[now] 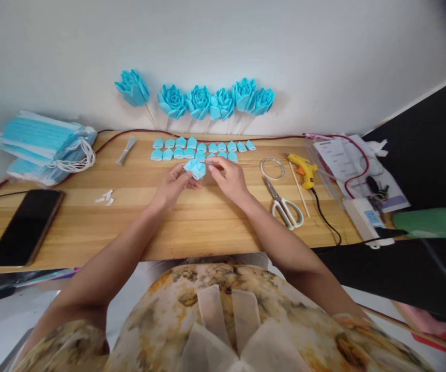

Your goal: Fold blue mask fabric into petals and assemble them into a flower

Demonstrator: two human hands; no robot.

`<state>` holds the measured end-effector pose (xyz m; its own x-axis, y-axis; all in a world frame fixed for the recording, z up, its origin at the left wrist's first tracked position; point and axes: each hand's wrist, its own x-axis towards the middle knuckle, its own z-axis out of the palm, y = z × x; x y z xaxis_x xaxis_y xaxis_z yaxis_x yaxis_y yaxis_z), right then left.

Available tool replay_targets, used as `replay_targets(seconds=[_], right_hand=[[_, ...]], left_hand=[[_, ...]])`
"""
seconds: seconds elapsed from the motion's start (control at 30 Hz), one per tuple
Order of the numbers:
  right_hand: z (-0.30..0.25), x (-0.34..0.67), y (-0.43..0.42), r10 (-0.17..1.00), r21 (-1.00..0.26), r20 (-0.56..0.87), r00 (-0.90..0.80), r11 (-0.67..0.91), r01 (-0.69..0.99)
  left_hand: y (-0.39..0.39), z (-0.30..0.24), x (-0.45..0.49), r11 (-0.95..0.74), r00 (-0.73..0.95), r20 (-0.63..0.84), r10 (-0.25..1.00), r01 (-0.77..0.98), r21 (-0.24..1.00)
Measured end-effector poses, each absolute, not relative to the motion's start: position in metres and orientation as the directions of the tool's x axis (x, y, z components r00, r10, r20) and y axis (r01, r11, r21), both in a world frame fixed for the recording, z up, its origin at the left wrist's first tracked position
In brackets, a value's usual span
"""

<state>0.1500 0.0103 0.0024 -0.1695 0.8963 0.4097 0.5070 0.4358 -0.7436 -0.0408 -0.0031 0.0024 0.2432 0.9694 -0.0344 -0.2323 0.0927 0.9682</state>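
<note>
My left hand (178,180) is closed on a folded light-blue petal piece (195,169), pinching it at its left and lower edge. At its right side, the thumb and fingers of my right hand (226,176) are pinched together around something small and thin, too small to make out. Just behind both hands lie two rows of folded blue petals (178,153). Several blue flowers (198,102) on pale stems lean against the wall beyond them.
Left of my hands are stacked blue face masks (39,142), a bundle of thin sticks or ties (126,151), white scraps (106,197) and a phone (25,227). Scissors (282,205), a wire coil (272,168), a yellow glue gun (303,170) and a power strip (366,222) lie right.
</note>
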Motion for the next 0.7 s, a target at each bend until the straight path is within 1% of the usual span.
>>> replay_targets(seconds=[0.07, 0.17, 0.23, 0.3, 0.37, 0.5, 0.7], right_hand=[[0.0037, 0.1511, 0.0114, 0.923, -0.824, 0.351, -0.157, 0.384, 0.418], [0.0073, 0.1526, 0.0123, 0.960, -0.939, 0.227, -0.165, 0.261, 0.226], [0.0097, 0.1527, 0.0121, 0.969, -0.979, 0.134, -0.208, 0.162, 0.127], [0.0110, 0.1521, 0.0118, 0.964, -0.993, 0.077, -0.256, 0.096, 0.062], [0.0108, 0.1510, 0.0119, 0.961, -0.998, 0.062, -0.271, 0.068, 0.011], [0.0090, 0.1492, 0.0128, 0.970, -0.995, 0.087, -0.228, 0.076, -0.059], [0.0084, 0.1477, 0.0110, 0.970, -0.993, 0.115, -0.214, 0.120, 0.012]], left_hand=[[-0.0028, 0.0022, -0.0413, 0.095, 0.239, -0.041, 0.970, -0.216, 0.972], [-0.0033, 0.0030, -0.0419, 0.052, 0.257, -0.020, 0.966, -0.118, 0.992], [-0.0040, 0.0040, -0.0423, 0.005, 0.294, 0.007, 0.956, -0.041, 0.999], [-0.0046, 0.0049, -0.0425, -0.034, 0.328, 0.030, 0.944, 0.006, 0.999], [-0.0053, 0.0056, -0.0427, -0.053, 0.344, 0.046, 0.938, 0.011, 0.999], [-0.0058, 0.0063, -0.0417, -0.054, 0.339, 0.055, 0.939, -0.011, 0.998], [-0.0043, 0.0023, -0.0398, -0.091, 0.281, 0.083, 0.956, 0.016, 0.996]])
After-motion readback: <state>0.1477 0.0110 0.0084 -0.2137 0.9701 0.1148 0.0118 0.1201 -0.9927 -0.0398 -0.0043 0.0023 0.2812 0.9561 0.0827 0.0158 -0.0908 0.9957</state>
